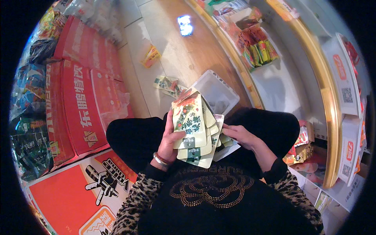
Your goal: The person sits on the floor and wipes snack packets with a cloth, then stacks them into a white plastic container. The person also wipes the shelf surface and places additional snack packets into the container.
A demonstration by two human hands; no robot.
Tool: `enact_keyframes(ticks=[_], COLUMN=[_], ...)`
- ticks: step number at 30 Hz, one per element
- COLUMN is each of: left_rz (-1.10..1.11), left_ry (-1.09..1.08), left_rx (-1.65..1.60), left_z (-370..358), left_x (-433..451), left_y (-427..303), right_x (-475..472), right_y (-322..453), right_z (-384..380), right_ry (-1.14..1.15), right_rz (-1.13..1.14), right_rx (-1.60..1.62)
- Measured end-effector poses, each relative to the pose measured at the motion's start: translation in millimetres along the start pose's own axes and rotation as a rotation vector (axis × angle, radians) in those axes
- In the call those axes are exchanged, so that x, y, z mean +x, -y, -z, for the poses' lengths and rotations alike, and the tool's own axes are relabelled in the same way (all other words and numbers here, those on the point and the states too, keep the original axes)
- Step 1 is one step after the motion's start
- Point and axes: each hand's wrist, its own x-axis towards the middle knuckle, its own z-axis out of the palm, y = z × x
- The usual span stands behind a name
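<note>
My left hand (169,141) grips a fanned stack of pale green snack packets (189,124), with the thumb on top of the front packet. At the stack's right side, my right hand (241,135) has its fingertips at the edge of more packets (226,139); whether it pinches one is hidden. Those packets rest in a white container (227,152) on my lap. Beyond the stack a whitish plastic tub (218,91) stands on the floor. Two or more similar packets (169,83) lie on the tiles left of the tub.
Red cartons (85,108) and bagged goods are stacked at my left. A yellow packet (151,57) and a lit phone (185,25) lie on the floor ahead. Along my right run shelves with a wooden edge (326,100), holding a box of snack packets (261,53).
</note>
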Motion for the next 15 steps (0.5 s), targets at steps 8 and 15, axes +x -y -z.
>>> enact_keyframes(ticks=[8,15], left_rz=[-0.041,-0.081], left_ry=[-0.009,-0.084], left_rx=[-0.180,-0.025], left_z=[-2,8], left_x=[-6,-14], left_y=[4,-14], right_x=[-19,-34], right_y=[-3,5], right_z=[-1,-5], right_ry=[0.024,0.015], right_rz=[0.251,0.340], right_rx=[0.013,-0.085])
